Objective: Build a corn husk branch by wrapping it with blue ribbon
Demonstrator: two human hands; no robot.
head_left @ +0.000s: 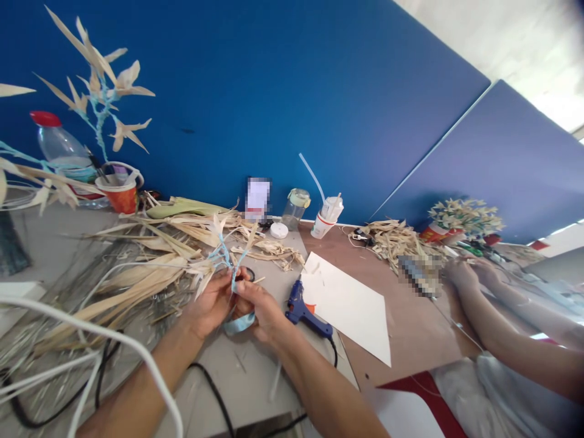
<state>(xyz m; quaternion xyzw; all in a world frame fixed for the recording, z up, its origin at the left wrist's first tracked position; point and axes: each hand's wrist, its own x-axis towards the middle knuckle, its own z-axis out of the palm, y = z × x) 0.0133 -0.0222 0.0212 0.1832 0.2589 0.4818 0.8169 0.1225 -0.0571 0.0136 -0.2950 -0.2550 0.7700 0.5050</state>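
A small branch with pale husk flowers and light-blue wrapped stems [223, 250] stands up between my two hands near the middle of the view. My left hand [212, 304] is closed round the lower stem, its fingertips partly hidden. My right hand [256, 304] pinches the light-blue tape at the stem, and a loop of the blue tape [240, 323] hangs below the fingers. Dry corn husks [137, 274] and thin wires lie left of my hands. To the right, a blue glue gun [303, 313] rests beside white paper [353, 307].
A finished branch stands in a red cup [122, 198] at the left, beside a bottle [64, 146]. White cables [132, 353] arch across the lower left. A jar [295, 208] and cup [323, 224] stand by the blue partition. Another person's arms [493, 328] rest at the right.
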